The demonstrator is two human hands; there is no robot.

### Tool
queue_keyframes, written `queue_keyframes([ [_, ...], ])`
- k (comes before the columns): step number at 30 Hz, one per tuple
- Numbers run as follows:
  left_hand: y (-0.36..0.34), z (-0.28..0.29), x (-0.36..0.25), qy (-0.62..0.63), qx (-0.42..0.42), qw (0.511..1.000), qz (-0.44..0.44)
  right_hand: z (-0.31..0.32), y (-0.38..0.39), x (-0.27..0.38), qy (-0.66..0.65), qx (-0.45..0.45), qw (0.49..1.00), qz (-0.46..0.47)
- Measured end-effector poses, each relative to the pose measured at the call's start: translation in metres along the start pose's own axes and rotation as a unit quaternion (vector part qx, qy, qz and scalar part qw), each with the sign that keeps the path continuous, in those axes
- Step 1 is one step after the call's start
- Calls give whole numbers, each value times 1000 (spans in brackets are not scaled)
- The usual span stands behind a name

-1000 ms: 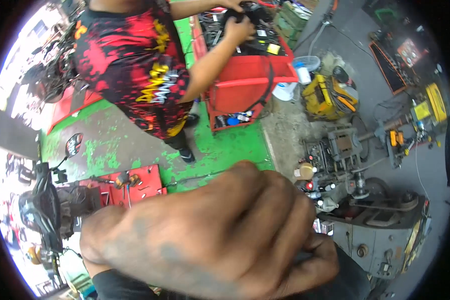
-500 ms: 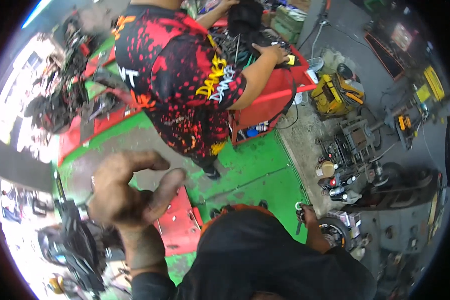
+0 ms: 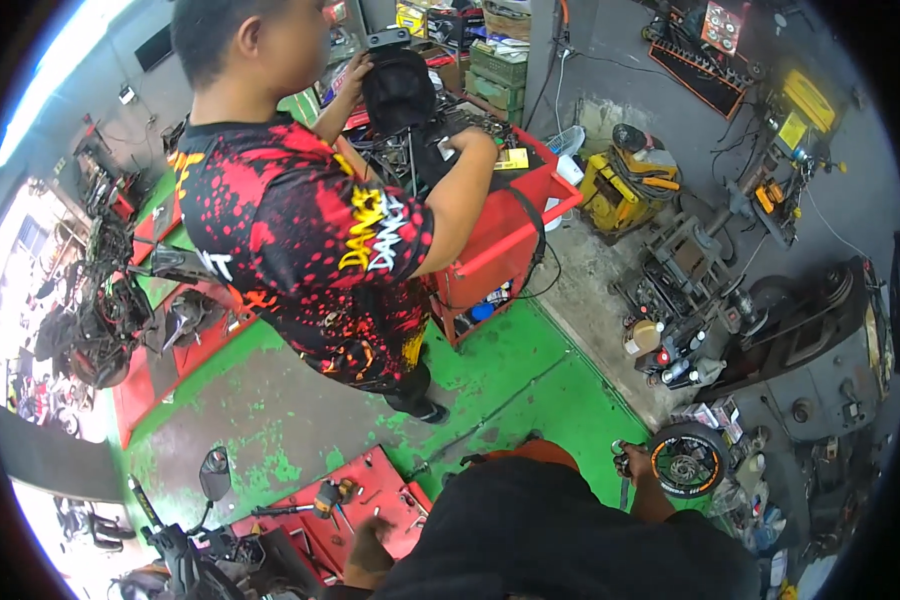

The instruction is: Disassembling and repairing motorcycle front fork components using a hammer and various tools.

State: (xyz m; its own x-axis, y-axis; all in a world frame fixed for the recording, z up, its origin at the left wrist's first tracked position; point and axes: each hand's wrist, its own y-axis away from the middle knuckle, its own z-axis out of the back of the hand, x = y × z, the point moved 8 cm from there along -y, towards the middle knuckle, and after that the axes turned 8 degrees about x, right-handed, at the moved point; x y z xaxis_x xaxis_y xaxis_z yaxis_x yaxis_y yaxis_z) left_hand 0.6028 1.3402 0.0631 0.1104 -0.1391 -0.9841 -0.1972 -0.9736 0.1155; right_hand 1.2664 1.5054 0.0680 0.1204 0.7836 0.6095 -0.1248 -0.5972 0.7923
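Note:
My right hand [image 3: 638, 461] hangs low on the right, closed around a metal hand tool [image 3: 624, 492] with a shiny rounded end; its exact kind is hard to make out. My left hand [image 3: 372, 548] is low over the red metal platform [image 3: 375, 470], its fingers smeared and partly hidden. Close to it on the platform lie a yellow-and-black power drill [image 3: 327, 499] and several small hand tools. Ahead, another person [image 3: 300, 220] in a red-splattered black shirt stands at a red tool cart [image 3: 490, 245], one hand at a black padded item [image 3: 398, 92].
A motorcycle with a mirror [image 3: 214, 473] stands at the lower left. On the right are a loose wheel [image 3: 689, 462], several bottles [image 3: 676, 374], a yellow machine [image 3: 622, 190] and a grey bench grinder-like machine area by the wall. The floor [image 3: 490, 400] is painted green.
My left hand has dropped from in front of me, where its fingers were curled, to low over the platform. The view has tilted up, showing more of the other person. My right hand keeps its tool.

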Motion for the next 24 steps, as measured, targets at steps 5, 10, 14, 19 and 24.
queue_keyframes([
  [5, 30, -32, 57, 183, -224, 873, 392, 25, -25, 3, -19, 3, 1000, 18],
  [10, -34, 23, 78, -68, -278, 886, 364, 25, -62, 34, 25, 41, 999, -17],
  [14, -73, 70, 7, -234, -425, 843, 233, 6, -96, 77, 90, 85, 992, -13],
  [19, -134, 77, -113, 38, -533, 834, 137, -19, -136, 102, 107, 106, 988, 23],
  [24, -171, 143, -153, 85, -560, 824, 9, -63, -115, 117, 90, 109, 989, 36],
])
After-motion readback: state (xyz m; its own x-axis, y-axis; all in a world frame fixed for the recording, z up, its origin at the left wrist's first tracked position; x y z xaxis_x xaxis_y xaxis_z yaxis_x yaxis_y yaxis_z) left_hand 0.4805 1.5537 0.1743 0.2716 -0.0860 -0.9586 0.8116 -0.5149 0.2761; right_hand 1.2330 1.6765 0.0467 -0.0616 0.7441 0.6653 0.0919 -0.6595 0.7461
